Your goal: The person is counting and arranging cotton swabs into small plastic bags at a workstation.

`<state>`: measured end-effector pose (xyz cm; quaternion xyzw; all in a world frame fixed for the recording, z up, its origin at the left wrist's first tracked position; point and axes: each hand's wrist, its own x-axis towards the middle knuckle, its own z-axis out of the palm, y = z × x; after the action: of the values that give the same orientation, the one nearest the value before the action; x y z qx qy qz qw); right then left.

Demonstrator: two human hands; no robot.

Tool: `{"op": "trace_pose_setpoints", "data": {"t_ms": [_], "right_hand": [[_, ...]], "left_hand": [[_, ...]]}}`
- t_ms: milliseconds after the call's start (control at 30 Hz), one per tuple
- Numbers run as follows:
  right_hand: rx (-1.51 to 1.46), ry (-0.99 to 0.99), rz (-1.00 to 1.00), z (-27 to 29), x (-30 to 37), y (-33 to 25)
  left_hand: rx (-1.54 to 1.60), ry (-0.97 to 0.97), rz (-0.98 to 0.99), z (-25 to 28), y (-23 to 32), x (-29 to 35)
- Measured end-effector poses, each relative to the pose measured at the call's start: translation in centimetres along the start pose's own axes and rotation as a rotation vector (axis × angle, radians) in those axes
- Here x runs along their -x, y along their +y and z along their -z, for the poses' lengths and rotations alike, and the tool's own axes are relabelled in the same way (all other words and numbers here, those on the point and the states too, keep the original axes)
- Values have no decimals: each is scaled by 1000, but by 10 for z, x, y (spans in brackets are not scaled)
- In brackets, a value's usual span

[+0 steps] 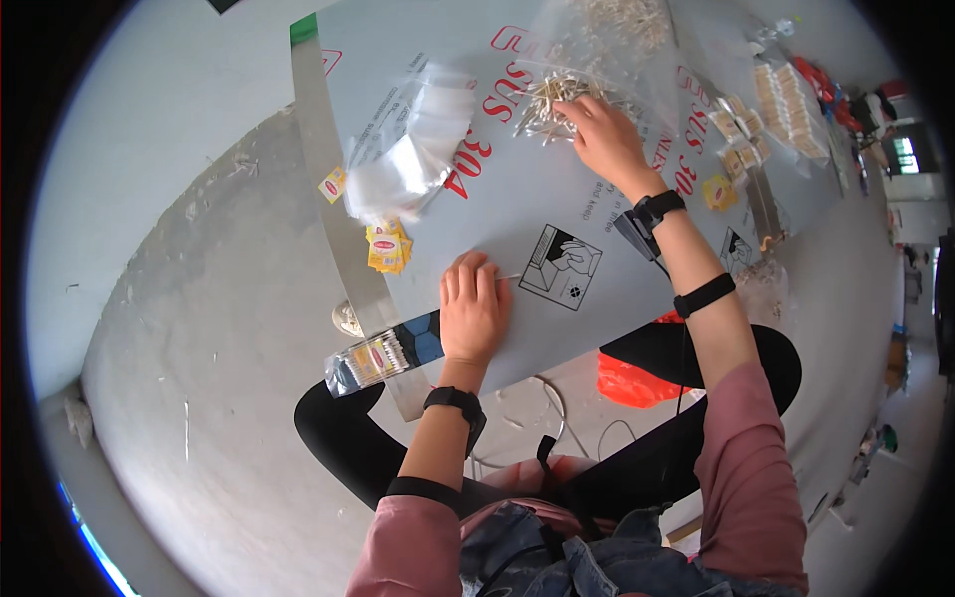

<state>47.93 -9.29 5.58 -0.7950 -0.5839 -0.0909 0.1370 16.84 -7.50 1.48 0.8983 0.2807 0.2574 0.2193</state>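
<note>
My right hand (605, 139) reaches into a loose pile of cotton swabs (542, 107) on the sheet-covered table (438, 249), its fingers closed in a pinch at the pile's near edge. Nearer to me, my left hand (472, 306) rests on the table with curled fingers. A thin white stick, seemingly a cotton swab (511, 277), pokes out from its right side. Left of that hand, a clear packet of cotton swabs (370, 362) with a yellow and red label lies at the table's edge. What else sits inside my left fingers is hidden.
Clear plastic bags (413, 149) are fanned out at left, beside a stack of yellow labels (388, 247). A large clear bag of swabs (627, 25) lies at the far side. Bundled packs (791, 109) and more yellow labels (718, 192) lie at right. An orange-red bag (637, 380) is below the table.
</note>
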Motion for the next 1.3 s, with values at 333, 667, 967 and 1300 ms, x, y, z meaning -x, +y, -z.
{"op": "trace_pose_setpoints", "data": {"t_ms": [333, 667, 967, 1300], "right_hand": [[-204, 12, 149, -7, 20, -37], [-486, -28, 134, -9, 84, -145], [-318, -96, 154, 23, 63, -63], [-395, -244, 38, 27, 72, -64]], "left_hand": [[23, -4, 8, 0, 0, 2], [-38, 57, 12, -9, -3, -1], [5, 29, 6, -9, -5, 1], [3, 92, 15, -5, -5, 4]]}}
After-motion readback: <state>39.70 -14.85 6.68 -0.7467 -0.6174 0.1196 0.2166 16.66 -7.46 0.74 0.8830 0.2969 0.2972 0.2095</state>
